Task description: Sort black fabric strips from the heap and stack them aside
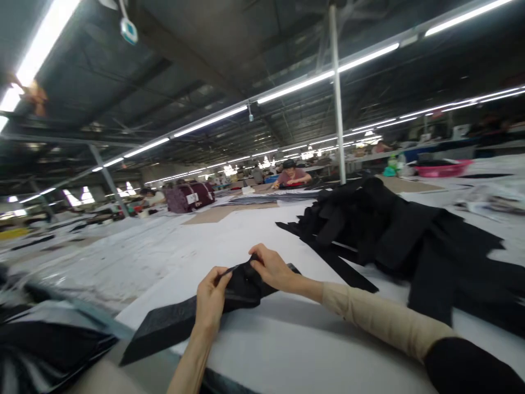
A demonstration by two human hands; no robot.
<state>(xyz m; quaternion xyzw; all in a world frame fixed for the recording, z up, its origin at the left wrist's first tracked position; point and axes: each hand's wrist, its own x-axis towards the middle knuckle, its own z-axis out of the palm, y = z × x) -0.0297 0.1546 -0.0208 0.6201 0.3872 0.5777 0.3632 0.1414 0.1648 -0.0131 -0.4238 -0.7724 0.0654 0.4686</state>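
The left hand is curled upright, its thumb and fingers pinching a folded part of a black fabric strip. The right hand sits just beside it, with its fingers bent over the top of the same fold and pressing into it. The fingertips sink into the dark cloth, so the exact grip is hard to make out, and the fold's inner layers are hidden between the hands. A thin dark edge pokes up near the left thumb, but it is too small to identify. The strip's wide end runs down and left, hanging past the table edge, while a shorter end sticks out to the right of the right hand.

The left forearm is bare. The right arm wears a beige sleeve, with a black sleeve above it that runs out of the frame.

The strip lies over a white table. Beyond the right hand is a heap of black fabric pieces, cut off at the right edge. Shiny black material sits at lower left, partly out of frame. Far ahead, a pink basket stands on a table, its contents hard to make out. A co-worker sits at the far end of the table.
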